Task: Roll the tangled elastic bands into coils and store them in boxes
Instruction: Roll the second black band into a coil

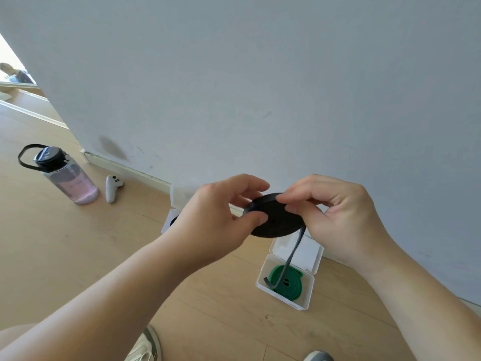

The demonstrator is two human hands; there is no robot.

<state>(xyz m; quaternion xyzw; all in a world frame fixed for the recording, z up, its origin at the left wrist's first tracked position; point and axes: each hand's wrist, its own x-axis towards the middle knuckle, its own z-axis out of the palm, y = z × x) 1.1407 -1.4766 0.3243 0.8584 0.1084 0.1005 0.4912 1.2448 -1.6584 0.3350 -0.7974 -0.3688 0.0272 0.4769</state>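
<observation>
Grip came from both sides, left hand (216,220) and right hand (346,214) pinching the black coil (276,226) with curled fingers (247,182) above the white box (283,299), its loose tail (294,252) dangling over the green coil (296,285) inside that box.

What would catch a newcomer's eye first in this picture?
At centre, the left hand and right hand pinch a black elastic coil in mid-air, its loose tail dangling. Below it, an open white box on the floor holds a green coil. A water bottle stands far left.
</observation>
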